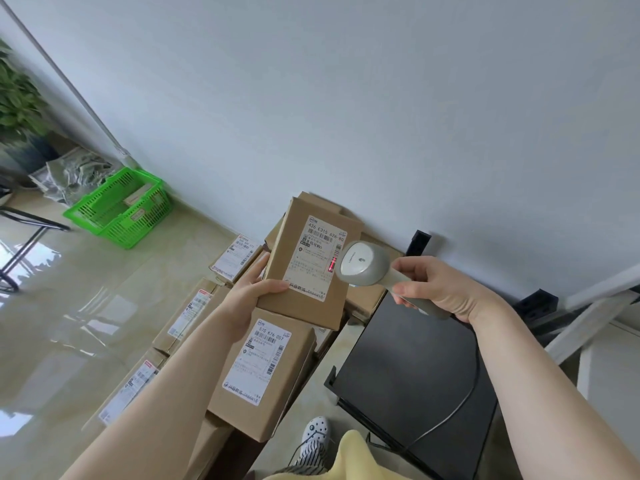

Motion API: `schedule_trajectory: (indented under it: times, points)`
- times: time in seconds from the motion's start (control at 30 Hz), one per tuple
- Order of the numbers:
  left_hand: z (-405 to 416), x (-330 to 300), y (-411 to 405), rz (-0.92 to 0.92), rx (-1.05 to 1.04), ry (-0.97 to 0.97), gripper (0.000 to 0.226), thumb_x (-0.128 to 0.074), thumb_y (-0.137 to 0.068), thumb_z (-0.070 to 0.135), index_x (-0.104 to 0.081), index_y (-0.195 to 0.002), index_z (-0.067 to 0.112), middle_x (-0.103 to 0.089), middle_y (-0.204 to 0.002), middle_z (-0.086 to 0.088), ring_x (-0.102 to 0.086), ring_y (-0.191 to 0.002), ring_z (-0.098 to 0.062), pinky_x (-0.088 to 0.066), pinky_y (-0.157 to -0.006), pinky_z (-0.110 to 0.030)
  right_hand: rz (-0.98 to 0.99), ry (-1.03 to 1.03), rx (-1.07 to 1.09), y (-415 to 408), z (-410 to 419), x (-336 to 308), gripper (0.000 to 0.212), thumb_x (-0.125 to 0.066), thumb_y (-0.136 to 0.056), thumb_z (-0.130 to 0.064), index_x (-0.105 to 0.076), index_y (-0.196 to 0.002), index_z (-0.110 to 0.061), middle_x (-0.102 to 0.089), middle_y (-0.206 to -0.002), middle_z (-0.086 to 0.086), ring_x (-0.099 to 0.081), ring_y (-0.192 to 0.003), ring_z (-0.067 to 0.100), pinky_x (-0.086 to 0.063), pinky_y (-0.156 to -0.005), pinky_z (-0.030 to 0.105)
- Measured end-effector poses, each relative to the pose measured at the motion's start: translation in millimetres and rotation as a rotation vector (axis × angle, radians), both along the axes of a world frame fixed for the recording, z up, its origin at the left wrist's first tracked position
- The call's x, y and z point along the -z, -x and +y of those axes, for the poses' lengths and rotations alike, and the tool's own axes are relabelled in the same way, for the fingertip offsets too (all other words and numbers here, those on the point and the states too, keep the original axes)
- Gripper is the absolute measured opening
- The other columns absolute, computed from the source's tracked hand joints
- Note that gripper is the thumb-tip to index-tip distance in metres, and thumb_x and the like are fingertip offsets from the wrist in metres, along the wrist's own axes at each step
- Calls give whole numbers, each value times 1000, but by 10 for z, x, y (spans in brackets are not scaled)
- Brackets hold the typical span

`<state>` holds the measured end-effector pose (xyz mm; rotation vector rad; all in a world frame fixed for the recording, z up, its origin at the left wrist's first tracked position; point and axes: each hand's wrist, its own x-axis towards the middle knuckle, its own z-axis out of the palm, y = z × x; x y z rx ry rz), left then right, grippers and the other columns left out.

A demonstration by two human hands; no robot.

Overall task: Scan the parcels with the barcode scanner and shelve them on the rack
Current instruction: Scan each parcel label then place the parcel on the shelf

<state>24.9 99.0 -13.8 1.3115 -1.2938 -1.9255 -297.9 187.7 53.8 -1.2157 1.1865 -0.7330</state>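
My left hand (254, 287) grips the near left corner of a brown cardboard parcel (298, 306) and holds it up, its white shipping label facing me. My right hand (434, 285) grips the handle of a grey barcode scanner (363, 265), whose head points at the label's right edge. A red scan line glows on a barcode there. Below the held parcel lies another labelled parcel (263, 372) on a pile of several more boxes on the floor.
A black rack shelf (408, 368) stands at my right, the scanner's cable trailing over it. White rack bars (588, 317) lie further right. A green basket (121, 206) sits by the wall at left, with a plant (17, 95) beyond. My shoe (315, 431) shows below.
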Motion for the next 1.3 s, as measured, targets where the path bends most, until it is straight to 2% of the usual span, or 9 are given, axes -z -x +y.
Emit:
schedule_trajectory:
  times: [0.2,0.3,0.4,0.53,0.67,0.8,1.07,1.2,1.3]
  points:
    - [-25,38,-22,0,-15,-9,100,-83,-63,31,-38,-153,32,-69,-131,-5,-69,-115,-31,-56,-94,-41,-20,-17,12,-1,-10,2,37,-72,-66,-39,-63,-86,-10,-63,-70,4,-54,-60,14,-45,-57,19]
    - [-29,58,4,-1,-38,-27,106,-85,-62,31,-35,-155,33,-69,-132,-5,-68,-116,-31,-52,-100,-46,-73,-33,88,-31,-7,15,47,-72,-69,-42,-61,-92,-3,-62,-73,6,-52,-61,15,-44,-57,24]
    - [-11,91,68,-10,-78,-25,107,-87,-59,33,-37,-154,36,-69,-130,-4,-69,-115,-31,-50,-104,-49,-273,-54,237,-204,-15,42,63,-72,-72,-43,-60,-107,9,-60,-74,8,-49,-60,17,-44,-58,25]
    - [43,131,215,-23,-129,-33,118,-95,-52,41,-36,-154,39,-68,-132,-3,-68,-116,-30,-48,-107,-52,-517,-212,454,-567,-20,10,48,-72,-83,-39,-66,-114,-4,-62,-77,5,-52,-63,14,-48,-60,23]
    - [102,136,367,-40,-173,-17,116,-89,-51,41,-36,-154,36,-70,-128,-1,-71,-109,-23,-54,-96,-39,-622,-350,606,-792,-10,-5,47,-68,-88,-39,-65,-119,-5,-65,-80,4,-57,-64,13,-49,-63,24]
    - [141,127,448,-47,-212,-31,120,-87,-46,42,-33,-154,39,-66,-132,-3,-70,-107,-23,-54,-87,-32,-656,-368,667,-865,-2,-10,37,-68,-88,-41,-67,-107,-9,-64,-78,3,-57,-63,13,-47,-63,25]
    - [187,110,466,-63,-214,-28,122,-87,-46,44,-32,-155,39,-64,-134,-4,-68,-112,-25,-54,-88,-33,-647,-388,686,-870,31,-21,36,-68,-89,-41,-67,-104,-8,-63,-79,5,-54,-60,13,-46,-61,25]
    - [203,103,453,-60,-214,-29,122,-88,-47,44,-31,-155,40,-65,-134,-4,-68,-113,-26,-54,-98,-41,-633,-368,663,-873,55,-23,36,-68,-89,-43,-66,-101,-9,-63,-79,3,-54,-62,13,-47,-61,24]
    - [224,89,444,-52,-234,-39,123,-88,-45,44,-31,-154,40,-67,-132,-3,-69,-112,-25,-54,-94,-38,-559,-335,714,-835,68,18,41,-67,-90,-45,-64,-103,-7,-65,-76,0,-54,-61,12,-48,-61,25]
